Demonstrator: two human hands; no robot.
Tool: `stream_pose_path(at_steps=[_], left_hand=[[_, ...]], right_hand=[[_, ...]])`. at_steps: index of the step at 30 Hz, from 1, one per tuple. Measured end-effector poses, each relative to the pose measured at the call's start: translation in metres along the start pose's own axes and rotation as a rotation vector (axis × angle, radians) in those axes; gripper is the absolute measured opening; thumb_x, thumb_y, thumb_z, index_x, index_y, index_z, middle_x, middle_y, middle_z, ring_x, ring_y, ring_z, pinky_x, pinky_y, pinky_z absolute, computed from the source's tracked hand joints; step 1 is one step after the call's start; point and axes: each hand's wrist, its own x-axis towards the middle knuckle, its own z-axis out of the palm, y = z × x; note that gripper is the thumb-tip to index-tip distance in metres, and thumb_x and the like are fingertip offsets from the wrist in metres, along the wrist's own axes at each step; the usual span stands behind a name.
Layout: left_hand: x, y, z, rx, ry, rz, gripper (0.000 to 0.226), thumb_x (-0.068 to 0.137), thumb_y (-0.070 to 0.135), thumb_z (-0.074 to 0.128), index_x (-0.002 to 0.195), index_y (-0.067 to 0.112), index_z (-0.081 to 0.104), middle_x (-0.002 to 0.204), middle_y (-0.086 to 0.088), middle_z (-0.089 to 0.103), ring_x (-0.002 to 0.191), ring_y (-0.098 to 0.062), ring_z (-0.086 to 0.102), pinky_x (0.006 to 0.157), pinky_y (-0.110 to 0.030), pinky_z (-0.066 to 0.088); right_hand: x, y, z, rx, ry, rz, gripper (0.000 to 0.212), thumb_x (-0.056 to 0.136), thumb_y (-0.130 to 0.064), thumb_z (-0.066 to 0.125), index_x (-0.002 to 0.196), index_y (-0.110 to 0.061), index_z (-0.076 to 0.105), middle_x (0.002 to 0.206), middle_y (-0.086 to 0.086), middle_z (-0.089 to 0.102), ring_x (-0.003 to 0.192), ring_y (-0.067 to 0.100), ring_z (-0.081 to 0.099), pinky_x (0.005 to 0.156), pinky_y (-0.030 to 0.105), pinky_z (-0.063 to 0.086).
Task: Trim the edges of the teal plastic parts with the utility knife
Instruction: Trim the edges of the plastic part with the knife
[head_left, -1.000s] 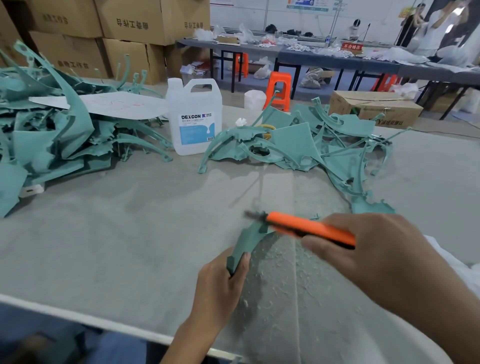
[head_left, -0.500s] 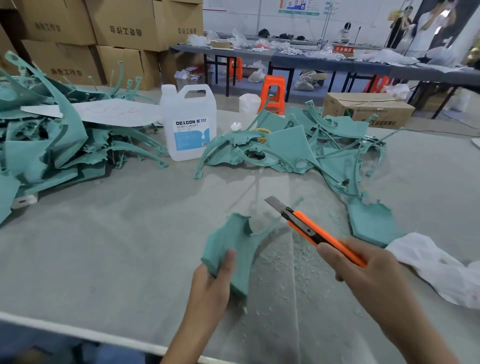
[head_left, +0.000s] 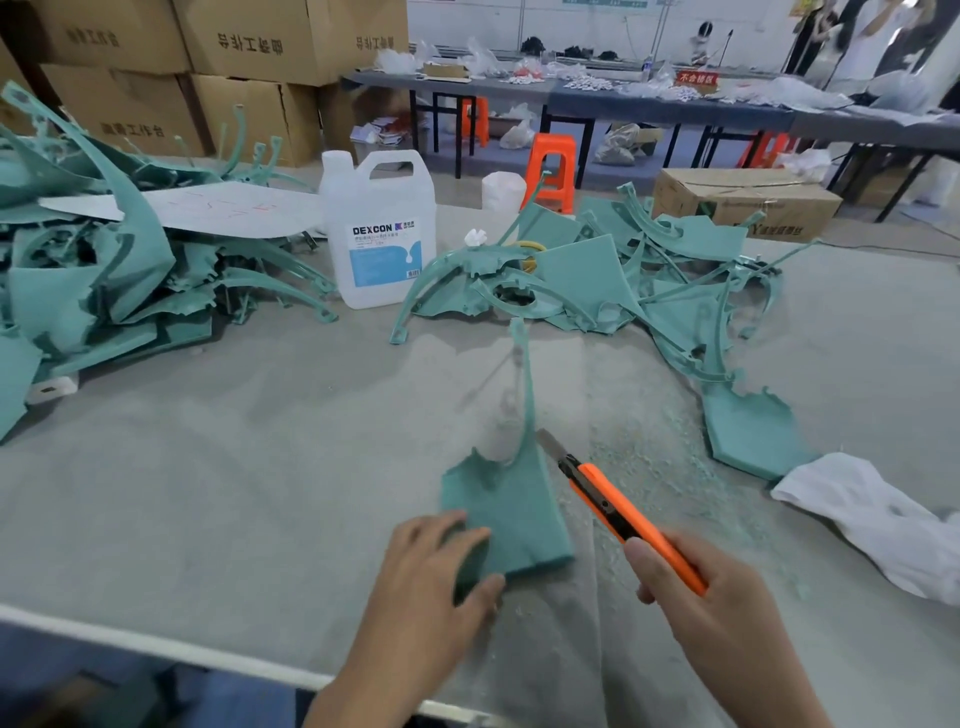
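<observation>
Grey felt-covered worktop (head_left: 218, 467), dusted with pale shavings (head_left: 670, 467) right of centre. Workshop beyond: stacked cardboard boxes (head_left: 249, 47) far left, long cluttered tables (head_left: 675, 104) at the back, orange stools (head_left: 553, 171) beneath them.

Near centre, one teal plastic part (head_left: 511, 512) lying flat on the worktop, thin curved arm rising away toward the far side. Pinned at its near-left corner by the left hand (head_left: 441, 582), fingers (head_left: 441, 525) spread and curled over the edge, thumb along the near side. Likely pressed down so as not to slide under the cut.

Right hand (head_left: 717, 608) closed around the rear of the orange utility knife (head_left: 618, 506), blade out and aimed far-left, tip just beside the part's right edge where the arm springs from the flat panel. Contact between blade and plastic too fine to judge. Angle suited to shaving flash along that edge, stroke directed away from the body and clear of the holding hand.

Two heaps of more teal parts: big pile (head_left: 93, 280) far left, partly under a white sheet (head_left: 208, 208); looser spread (head_left: 613, 280) far right of centre. Which is trimmed and which is waiting, impossible to say. White jug (head_left: 379, 234) standing between the heaps. Crumpled white cloth (head_left: 872, 519) near right, within easy reach.
</observation>
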Motion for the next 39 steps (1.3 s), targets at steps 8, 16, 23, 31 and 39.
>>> stream_pose_path(at_steps=[8,16,23,31,39], left_hand=[[0.003,0.024,0.02,0.074,0.132,0.196,0.037,0.077,0.033,0.072,0.109,0.016,0.078,0.115,-0.003,0.073,0.09,-0.031,0.066,0.084,-0.036,0.058],[0.0,0.022,0.024,0.066,0.122,0.177,0.036,0.081,0.034,0.07,0.113,0.018,0.077,0.121,0.0,0.071,0.089,-0.024,0.063,0.088,-0.024,0.049],[0.001,0.022,0.024,0.046,0.135,0.17,0.036,0.08,0.032,0.071,0.112,0.017,0.077,0.12,0.0,0.071,0.09,-0.026,0.064,0.085,-0.029,0.055],[0.0,0.022,0.023,0.057,0.127,0.165,0.036,0.081,0.031,0.071,0.114,0.017,0.076,0.122,-0.001,0.07,0.09,-0.027,0.064,0.085,-0.03,0.056],[-0.001,0.033,0.018,0.104,0.085,0.154,0.036,0.075,0.038,0.075,0.105,0.019,0.08,0.113,-0.001,0.074,0.08,-0.024,0.066,0.082,-0.025,0.05]], right_hand=[[0.009,0.004,0.032,-0.211,-0.078,-0.109,0.008,0.084,-0.053,0.067,0.09,-0.058,0.065,0.072,-0.025,0.065,0.069,-0.001,0.062,0.063,0.015,0.045],[0.027,0.007,0.041,-0.286,0.001,-0.116,0.02,0.088,-0.054,0.062,0.102,-0.042,0.07,0.058,-0.012,0.059,0.062,0.011,0.061,0.055,0.024,0.041],[0.038,0.007,0.031,-0.308,-0.044,-0.135,0.013,0.09,-0.052,0.063,0.094,-0.041,0.068,0.059,-0.009,0.06,0.058,0.009,0.059,0.058,0.03,0.045],[0.035,0.007,0.034,-0.375,-0.048,-0.151,0.02,0.09,-0.059,0.057,0.094,-0.04,0.064,0.061,-0.006,0.06,0.06,0.011,0.059,0.055,0.027,0.043],[0.023,0.0,0.034,-0.212,0.119,-0.11,0.018,0.086,-0.058,0.059,0.099,-0.047,0.064,0.062,-0.015,0.061,0.061,0.008,0.058,0.058,0.02,0.044]])
